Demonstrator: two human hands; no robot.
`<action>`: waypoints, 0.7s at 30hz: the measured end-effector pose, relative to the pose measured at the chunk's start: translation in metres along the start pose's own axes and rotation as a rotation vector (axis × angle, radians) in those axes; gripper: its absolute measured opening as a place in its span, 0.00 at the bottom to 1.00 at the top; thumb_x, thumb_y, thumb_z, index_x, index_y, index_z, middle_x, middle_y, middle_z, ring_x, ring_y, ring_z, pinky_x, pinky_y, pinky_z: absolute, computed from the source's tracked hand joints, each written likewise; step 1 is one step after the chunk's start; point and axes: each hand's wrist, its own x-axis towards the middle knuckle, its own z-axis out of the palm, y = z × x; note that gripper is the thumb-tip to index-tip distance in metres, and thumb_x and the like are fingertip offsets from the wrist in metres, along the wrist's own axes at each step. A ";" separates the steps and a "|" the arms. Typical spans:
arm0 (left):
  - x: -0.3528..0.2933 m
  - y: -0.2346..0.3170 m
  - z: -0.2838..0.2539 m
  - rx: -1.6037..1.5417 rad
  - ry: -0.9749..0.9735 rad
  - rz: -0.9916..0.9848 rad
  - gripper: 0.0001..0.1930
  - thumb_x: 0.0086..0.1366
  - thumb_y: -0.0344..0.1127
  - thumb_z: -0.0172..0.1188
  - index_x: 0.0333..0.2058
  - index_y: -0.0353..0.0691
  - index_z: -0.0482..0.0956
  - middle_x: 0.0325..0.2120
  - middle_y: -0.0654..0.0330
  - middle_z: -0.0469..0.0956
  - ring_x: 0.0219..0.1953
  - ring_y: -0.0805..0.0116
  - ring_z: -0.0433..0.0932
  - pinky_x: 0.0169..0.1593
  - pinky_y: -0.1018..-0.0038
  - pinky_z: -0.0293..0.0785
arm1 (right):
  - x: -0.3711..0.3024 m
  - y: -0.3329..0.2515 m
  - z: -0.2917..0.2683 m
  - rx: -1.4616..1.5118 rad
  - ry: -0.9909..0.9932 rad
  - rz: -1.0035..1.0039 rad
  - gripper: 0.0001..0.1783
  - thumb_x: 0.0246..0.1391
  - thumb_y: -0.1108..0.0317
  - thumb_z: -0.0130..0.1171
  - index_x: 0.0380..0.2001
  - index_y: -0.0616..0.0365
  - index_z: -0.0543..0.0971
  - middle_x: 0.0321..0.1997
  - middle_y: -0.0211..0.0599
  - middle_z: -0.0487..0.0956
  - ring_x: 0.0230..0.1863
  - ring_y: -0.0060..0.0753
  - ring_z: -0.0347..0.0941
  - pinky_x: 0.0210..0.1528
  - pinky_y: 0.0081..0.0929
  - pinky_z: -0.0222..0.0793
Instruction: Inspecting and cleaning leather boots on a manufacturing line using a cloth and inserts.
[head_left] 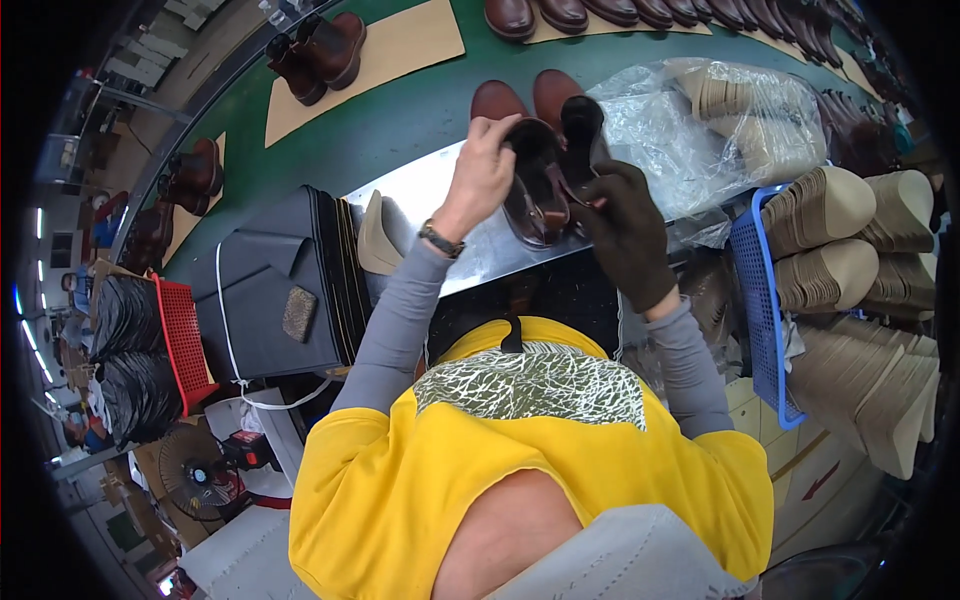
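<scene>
A pair of reddish-brown boots lies before me, toes pointing away: a left boot [498,101] and a right boot [553,93]. Their dark shafts gape toward me. My bare left hand [483,168] grips the rim of the left boot's shaft, fingers closed over its edge. On my right hand [628,235] is a dark brown glove. Its fingertips are closed at the near edge of the boots' shafts, by a strip of the upper; which boot they pinch is hard to make out. A shiny metal plate [412,190] lies under the boots.
Beyond is a green table [400,115] with more boots [328,55] on cardboard. On the right, clear plastic [650,140] wraps beige insoles, beside a blue basket [752,290] of stacked insoles. To the left stand dark sheets [265,290] and a red basket [185,335].
</scene>
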 end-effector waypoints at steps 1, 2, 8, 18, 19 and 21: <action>0.001 0.004 0.005 0.017 0.002 0.009 0.21 0.59 0.23 0.47 0.52 0.36 0.72 0.39 0.48 0.71 0.42 0.56 0.73 0.48 0.68 0.69 | 0.001 -0.003 0.006 -0.049 0.013 0.009 0.18 0.44 0.69 0.65 0.41 0.52 0.74 0.48 0.40 0.72 0.37 0.40 0.77 0.38 0.34 0.72; 0.001 0.007 0.003 0.049 -0.029 -0.040 0.21 0.60 0.26 0.50 0.54 0.38 0.71 0.40 0.49 0.71 0.43 0.57 0.73 0.49 0.68 0.68 | 0.001 -0.005 0.008 -0.099 0.026 0.018 0.19 0.44 0.69 0.65 0.42 0.51 0.74 0.47 0.39 0.73 0.36 0.41 0.77 0.38 0.35 0.72; -0.004 0.010 -0.017 0.034 -0.154 -0.107 0.24 0.62 0.42 0.56 0.54 0.36 0.70 0.46 0.47 0.70 0.47 0.53 0.71 0.50 0.66 0.68 | 0.003 -0.020 -0.011 -0.148 -0.230 -0.102 0.22 0.42 0.61 0.67 0.44 0.47 0.76 0.41 0.37 0.75 0.34 0.42 0.77 0.34 0.34 0.72; -0.081 -0.056 0.020 -0.014 0.276 -0.219 0.23 0.64 0.40 0.46 0.54 0.33 0.67 0.47 0.45 0.68 0.53 0.50 0.64 0.58 0.61 0.57 | 0.068 -0.006 0.012 -0.148 -0.123 -0.281 0.12 0.38 0.65 0.70 0.22 0.54 0.75 0.20 0.28 0.71 0.21 0.26 0.71 0.25 0.24 0.67; -0.090 -0.061 0.025 0.026 0.280 -0.233 0.23 0.64 0.40 0.46 0.54 0.33 0.67 0.48 0.45 0.67 0.53 0.49 0.63 0.58 0.60 0.57 | 0.089 -0.005 0.010 -0.005 -0.183 -0.091 0.12 0.39 0.66 0.71 0.22 0.56 0.75 0.21 0.26 0.72 0.24 0.16 0.69 0.27 0.23 0.68; -0.107 -0.069 0.035 0.075 0.268 -0.284 0.24 0.62 0.39 0.49 0.54 0.33 0.66 0.50 0.44 0.65 0.53 0.47 0.61 0.59 0.59 0.56 | 0.157 -0.023 0.002 0.036 -0.314 0.005 0.12 0.41 0.67 0.69 0.29 0.60 0.79 0.24 0.28 0.76 0.30 0.11 0.68 0.29 0.21 0.67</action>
